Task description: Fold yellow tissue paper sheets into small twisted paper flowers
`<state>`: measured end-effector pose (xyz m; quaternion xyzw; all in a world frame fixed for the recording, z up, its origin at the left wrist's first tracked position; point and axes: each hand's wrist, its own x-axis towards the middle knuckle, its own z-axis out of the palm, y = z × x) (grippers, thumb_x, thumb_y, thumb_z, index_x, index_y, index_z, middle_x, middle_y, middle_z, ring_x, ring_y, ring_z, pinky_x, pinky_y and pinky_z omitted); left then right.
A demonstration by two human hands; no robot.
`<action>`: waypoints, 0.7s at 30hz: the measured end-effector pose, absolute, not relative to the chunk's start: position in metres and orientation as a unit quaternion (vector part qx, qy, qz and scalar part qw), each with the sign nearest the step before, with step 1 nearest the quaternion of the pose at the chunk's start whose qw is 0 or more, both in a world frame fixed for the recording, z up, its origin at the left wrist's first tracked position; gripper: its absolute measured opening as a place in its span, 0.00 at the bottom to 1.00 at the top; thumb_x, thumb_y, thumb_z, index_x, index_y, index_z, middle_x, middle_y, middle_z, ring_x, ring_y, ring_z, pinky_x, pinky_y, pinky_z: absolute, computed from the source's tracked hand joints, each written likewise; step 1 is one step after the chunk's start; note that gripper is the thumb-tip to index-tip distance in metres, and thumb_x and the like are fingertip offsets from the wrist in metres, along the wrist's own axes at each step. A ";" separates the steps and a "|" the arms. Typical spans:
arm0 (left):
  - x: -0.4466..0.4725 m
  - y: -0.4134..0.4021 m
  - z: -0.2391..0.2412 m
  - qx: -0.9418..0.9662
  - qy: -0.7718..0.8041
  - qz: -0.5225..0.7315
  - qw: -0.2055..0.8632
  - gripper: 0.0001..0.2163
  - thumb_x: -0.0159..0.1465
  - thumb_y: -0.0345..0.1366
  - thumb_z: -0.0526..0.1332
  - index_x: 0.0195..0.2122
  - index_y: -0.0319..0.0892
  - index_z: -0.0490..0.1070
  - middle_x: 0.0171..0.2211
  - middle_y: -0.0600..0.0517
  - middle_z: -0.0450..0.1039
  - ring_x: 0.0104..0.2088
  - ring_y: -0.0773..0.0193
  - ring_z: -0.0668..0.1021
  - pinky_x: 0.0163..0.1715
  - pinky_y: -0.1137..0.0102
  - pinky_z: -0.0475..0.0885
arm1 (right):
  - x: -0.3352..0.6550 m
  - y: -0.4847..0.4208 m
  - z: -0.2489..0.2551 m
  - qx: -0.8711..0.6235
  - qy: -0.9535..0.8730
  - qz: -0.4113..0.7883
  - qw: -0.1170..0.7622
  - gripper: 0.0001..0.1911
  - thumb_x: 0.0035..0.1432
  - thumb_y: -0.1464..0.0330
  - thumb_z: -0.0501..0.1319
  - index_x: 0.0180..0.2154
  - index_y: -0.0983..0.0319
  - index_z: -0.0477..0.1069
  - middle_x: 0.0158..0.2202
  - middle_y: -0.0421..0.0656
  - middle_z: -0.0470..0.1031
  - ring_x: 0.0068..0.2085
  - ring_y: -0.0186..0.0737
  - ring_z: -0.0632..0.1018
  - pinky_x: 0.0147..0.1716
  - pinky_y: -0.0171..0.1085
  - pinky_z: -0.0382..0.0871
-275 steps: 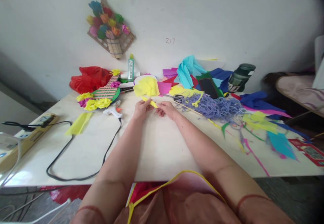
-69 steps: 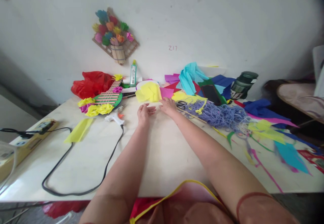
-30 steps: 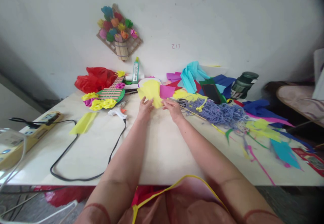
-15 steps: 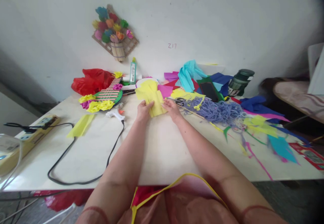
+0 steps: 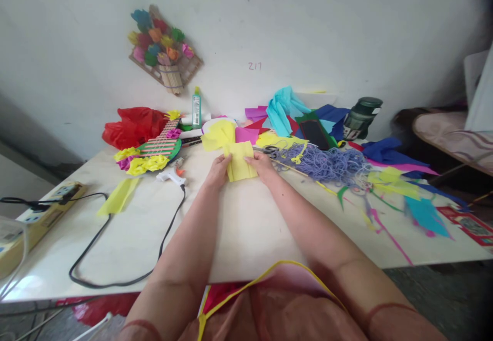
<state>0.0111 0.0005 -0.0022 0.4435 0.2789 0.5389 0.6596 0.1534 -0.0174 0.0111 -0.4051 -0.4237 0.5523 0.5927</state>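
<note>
Well, by the left edge of the table [image 5: 254,228], a power strip [image 5: 42,223] is seen with plugs pushed in. A black cord [image 5: 115,283] is looped on the surface, and a yellow paper strip [image 5: 120,196] is laid over it. Near the back left corner, a red plastic bag [image 5: 133,128] is bunched up behind a guitar shape [image 5: 159,146] trimmed with paper flowers. In front, a white glue gun [image 5: 171,177] is joined to the cord. By the back edge, a green bottle [image 5: 196,109] is stood up, and a yellow paper pile [image 5: 219,134] is spread. Scissors [image 5: 270,149] are tucked near the right hand [image 5: 264,166], beside purple yarn [image 5: 331,161]. A dark jar [image 5: 362,118] is set behind the yarn, and a light blue scrap [image 5: 427,215] is left near the right edge.

Mid-table, nearer the back edge, a yellow paper sheet [image 5: 241,162] is held, thin and almost square, with crease lines. Its left side is pinched by the left hand [image 5: 219,170], its right side by the right, thumbs on top.

The tabletop is whitish. Paper tulips [image 5: 164,53] are hung on the pale wall [image 5: 327,33]; a padded seat [image 5: 449,130] is seen far right.
</note>
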 end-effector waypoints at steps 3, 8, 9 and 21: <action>0.011 0.005 -0.006 0.439 0.302 0.547 0.645 0.16 0.52 0.41 0.62 0.37 0.35 0.71 0.34 0.44 0.76 0.39 0.57 0.76 0.41 0.64 0.71 | 0.155 -0.017 0.009 -0.423 -0.421 0.533 0.600 0.15 0.32 0.63 0.67 0.26 0.65 0.72 0.24 0.42 0.75 0.29 0.41 0.75 0.32 0.40 0.68; 0.007 0.010 -0.010 0.452 0.329 0.557 0.614 0.16 0.53 0.43 0.61 0.36 0.36 0.71 0.31 0.45 0.76 0.38 0.58 0.76 0.39 0.64 0.71 | 0.160 -0.014 0.007 -0.411 -0.425 0.514 0.622 0.14 0.34 0.62 0.65 0.25 0.65 0.72 0.23 0.41 0.74 0.26 0.37 0.74 0.31 0.37 0.66; 0.006 0.011 -0.011 0.455 0.333 0.562 0.606 0.16 0.53 0.44 0.60 0.36 0.36 0.71 0.31 0.45 0.76 0.38 0.58 0.77 0.39 0.64 0.71 | 0.160 -0.014 0.006 -0.417 -0.428 0.507 0.621 0.14 0.35 0.62 0.65 0.25 0.65 0.72 0.23 0.40 0.74 0.26 0.36 0.73 0.30 0.37 0.66; 0.005 0.010 -0.004 0.498 0.442 0.584 0.465 0.15 0.53 0.47 0.58 0.28 0.38 0.70 0.22 0.51 0.72 0.26 0.64 0.75 0.24 0.73 0.67 | 0.164 -0.013 0.005 -0.438 -0.441 0.503 0.600 0.12 0.35 0.63 0.64 0.23 0.65 0.71 0.19 0.38 0.71 0.22 0.33 0.70 0.25 0.35 0.65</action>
